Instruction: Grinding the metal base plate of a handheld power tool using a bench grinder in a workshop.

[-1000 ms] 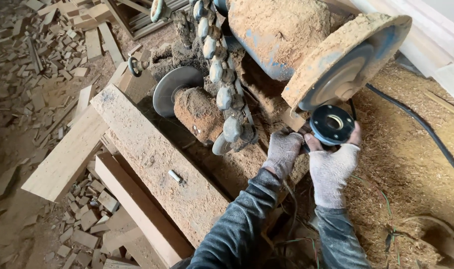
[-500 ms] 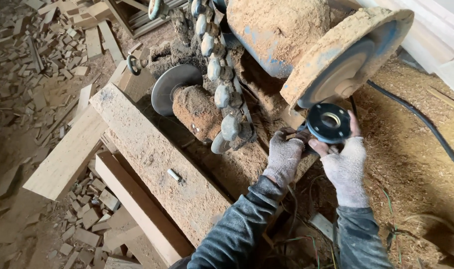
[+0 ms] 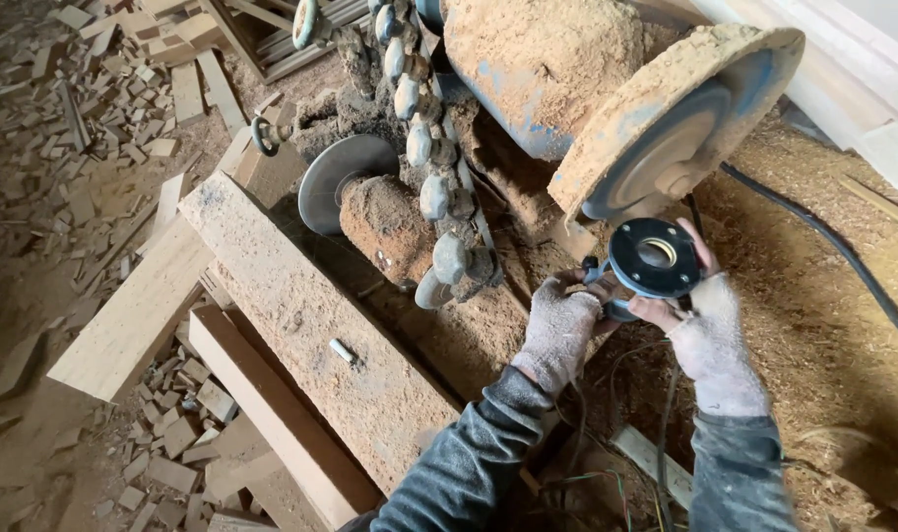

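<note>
Sawdust hides machine (image 3: 538,79); left hand (image 3: 564,325) fingertips hidden behind flange (image 3: 654,258).

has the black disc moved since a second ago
Yes. The black disc in the right hand has shifted slightly up and closer to the big sawdust-caked wheel.

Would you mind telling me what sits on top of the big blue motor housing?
A thick layer of sawdust covers the top of the blue motor housing; only patches of blue show at its lower edge. Whatever lies beneath the dust is hidden.
</note>
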